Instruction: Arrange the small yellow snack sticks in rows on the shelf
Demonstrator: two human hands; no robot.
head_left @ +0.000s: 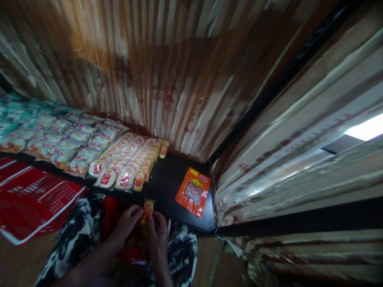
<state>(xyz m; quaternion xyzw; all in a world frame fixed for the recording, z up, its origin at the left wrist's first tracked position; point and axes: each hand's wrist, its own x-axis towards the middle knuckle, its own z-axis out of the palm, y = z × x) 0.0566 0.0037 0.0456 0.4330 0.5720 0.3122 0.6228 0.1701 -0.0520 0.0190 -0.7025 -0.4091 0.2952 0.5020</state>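
Between my two hands is a small yellow snack packet [148,208] with a red label, held upright just in front of the black shelf's front edge. My left hand [129,224] pinches its left side with thumb and fingers. On the other side, the fingers of my right hand [158,231] close on its lower right edge. Similar small packets [139,181] stand in a row on the black shelf [167,175], beside rows of round white crackers in clear wrap [125,178]. An orange pouch [194,192] with a clear window lies farther right.
Striped snack bags [80,159] and green bags [18,111] fill the shelf's left part. A red basket [32,199] stands at lower left. Something red lies between my knees. Pleated curtains [167,79] hang behind and at right, with a dark bar [284,223] crossing them.
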